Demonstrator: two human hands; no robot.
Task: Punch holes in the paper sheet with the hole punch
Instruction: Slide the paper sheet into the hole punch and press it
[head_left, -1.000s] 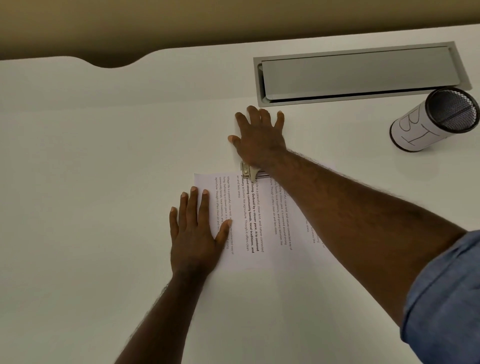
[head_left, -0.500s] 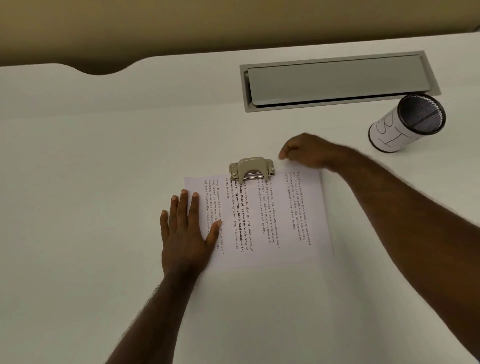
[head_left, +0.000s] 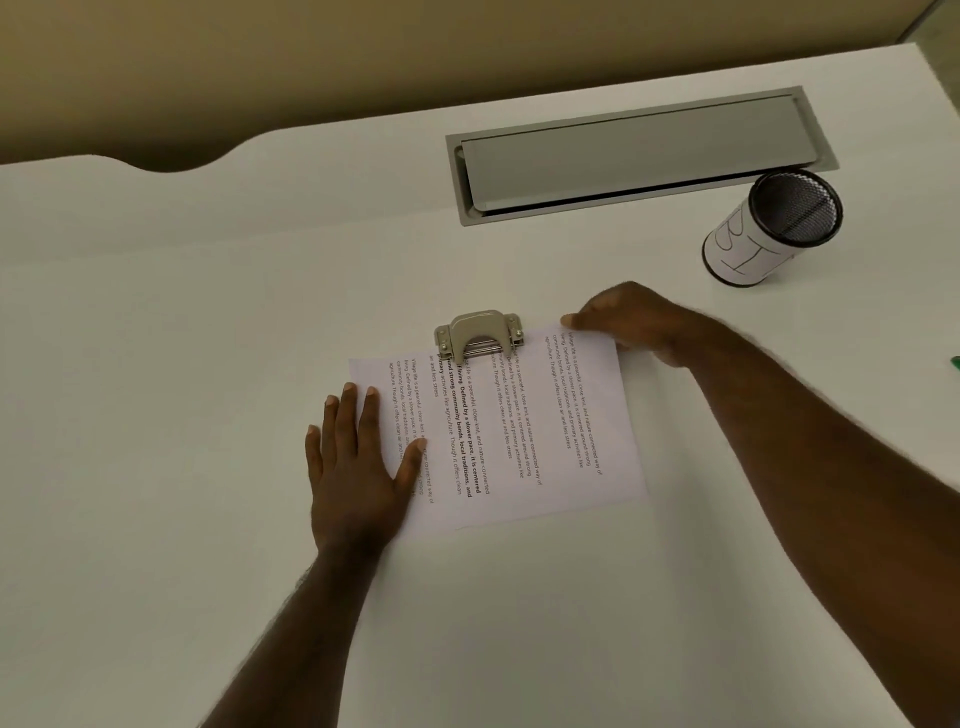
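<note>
A printed paper sheet (head_left: 540, 431) lies flat on the white desk, its text running sideways. A beige metal hole punch (head_left: 479, 335) sits over the middle of the sheet's far edge, with nobody touching it. My left hand (head_left: 358, 462) lies flat, fingers spread, on the sheet's left part. My right hand (head_left: 626, 319) rests at the sheet's far right corner, fingers curled with the fingertips at the paper's edge. Whether it pinches the paper I cannot tell.
A grey cable hatch (head_left: 639, 150) is set into the white desk (head_left: 156, 364) at the back. A mesh pen cup (head_left: 774, 228) with a white label lies tilted at the right. Something small and green (head_left: 955, 362) shows at the right edge.
My right hand came off the hole punch and moved right to the sheet's far right corner. The punch lever now stands up. My left hand stayed on the paper.
</note>
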